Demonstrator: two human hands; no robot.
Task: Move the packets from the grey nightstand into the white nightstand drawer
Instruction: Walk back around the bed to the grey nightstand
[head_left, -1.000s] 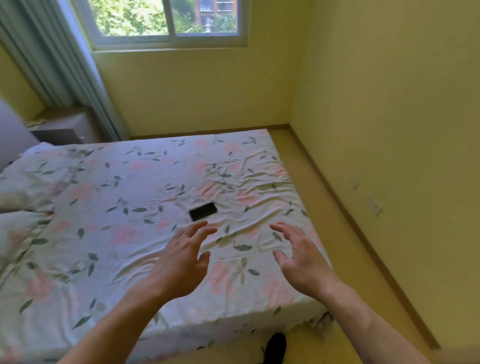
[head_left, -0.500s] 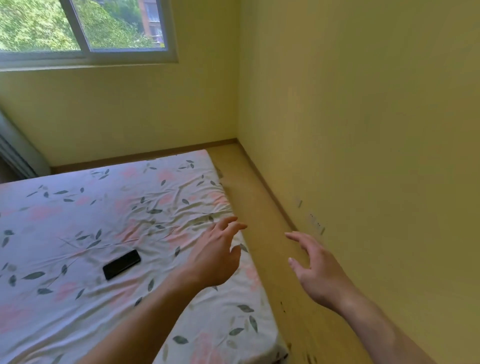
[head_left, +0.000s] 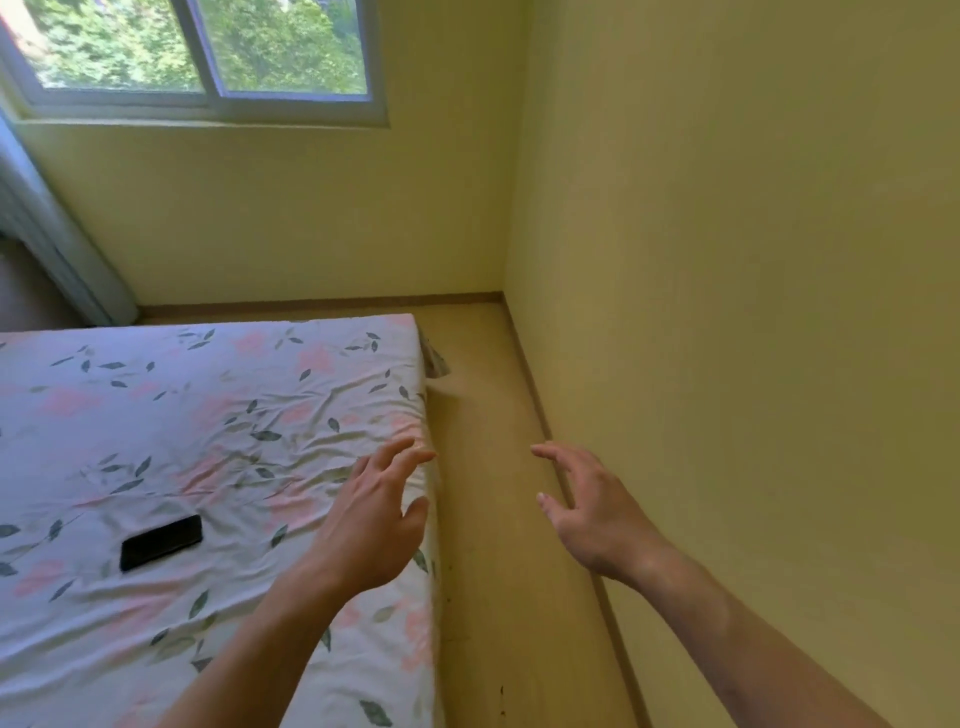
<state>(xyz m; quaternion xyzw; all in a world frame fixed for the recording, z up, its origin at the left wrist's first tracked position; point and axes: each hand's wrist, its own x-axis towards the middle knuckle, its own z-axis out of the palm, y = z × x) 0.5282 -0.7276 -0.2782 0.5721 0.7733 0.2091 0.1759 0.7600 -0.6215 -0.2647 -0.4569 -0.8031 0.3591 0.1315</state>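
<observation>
No packets and neither nightstand show in the head view. My left hand (head_left: 371, 519) hovers over the foot corner of the bed, fingers spread and relaxed, holding nothing. My right hand (head_left: 589, 506) hangs over the floor strip between bed and wall, fingers loosely bent, also holding nothing.
A bed (head_left: 218, 431) with a floral sheet fills the left. A black phone (head_left: 161, 541) lies on it. A narrow wooden floor strip (head_left: 493, 519) runs between bed and yellow wall (head_left: 727, 312). A window (head_left: 208, 57) and a curtain (head_left: 47, 234) are at the far left.
The view has swung right: the grey nightstand seen at far left a second ago is out of frame, and the wall now fills the right. Both hands stay raised and holding nothing.
</observation>
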